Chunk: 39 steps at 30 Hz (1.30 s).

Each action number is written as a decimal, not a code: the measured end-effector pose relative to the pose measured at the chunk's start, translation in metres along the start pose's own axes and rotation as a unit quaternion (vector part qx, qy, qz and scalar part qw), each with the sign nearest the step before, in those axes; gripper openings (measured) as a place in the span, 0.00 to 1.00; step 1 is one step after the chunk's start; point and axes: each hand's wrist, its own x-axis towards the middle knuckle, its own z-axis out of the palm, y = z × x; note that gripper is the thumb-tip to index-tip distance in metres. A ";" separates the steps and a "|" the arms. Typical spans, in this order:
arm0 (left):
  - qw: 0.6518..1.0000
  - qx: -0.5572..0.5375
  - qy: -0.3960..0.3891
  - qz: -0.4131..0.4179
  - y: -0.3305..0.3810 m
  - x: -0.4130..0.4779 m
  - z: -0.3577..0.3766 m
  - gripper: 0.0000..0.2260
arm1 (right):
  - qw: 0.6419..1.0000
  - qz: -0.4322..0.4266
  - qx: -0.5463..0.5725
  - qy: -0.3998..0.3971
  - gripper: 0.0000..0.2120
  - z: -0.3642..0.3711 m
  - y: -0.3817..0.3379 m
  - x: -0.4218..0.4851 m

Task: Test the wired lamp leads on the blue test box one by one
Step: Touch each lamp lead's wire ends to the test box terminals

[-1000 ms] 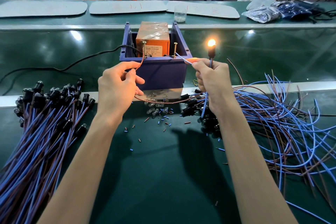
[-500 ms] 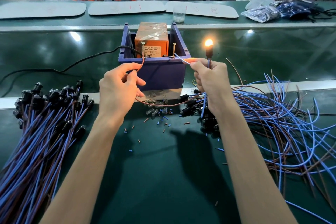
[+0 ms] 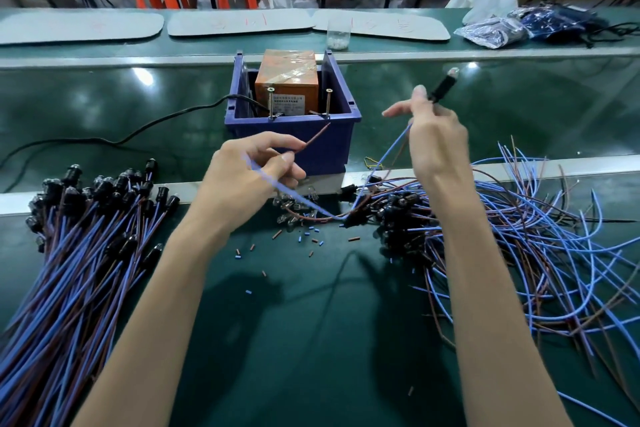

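Blue plastic test box (image 3: 291, 142) sits at upper centre of the frame on the green bench (image 3: 311, 340), with one orange block (image 3: 286, 80) inside and two upright screws (image 3: 270, 101) (image 3: 328, 102) at its front rim. The left hand (image 3: 242, 180) pinches one brown lead (image 3: 313, 139), whose tip is just below the right screw. The right hand (image 3: 436, 142) grips one black lamp holder (image 3: 441, 88), its bulb dark, to the right of the box. Two lead piles (image 3: 86, 253) (image 3: 536, 246) flank the forearms.

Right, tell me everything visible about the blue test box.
The blue test box is an open-topped, plastic-looking bin standing upright on the glossy green bench. An orange taped block sits inside. Two screws stand upright at its front rim, and a black cable runs in from the left. A brown lead points at its front wall; whether they touch is unclear.
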 end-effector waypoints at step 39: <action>0.841 0.443 -0.011 -0.311 -0.061 0.001 -0.103 0.10 | 0.952 -0.015 -0.270 -0.146 0.15 -0.025 0.017 0.004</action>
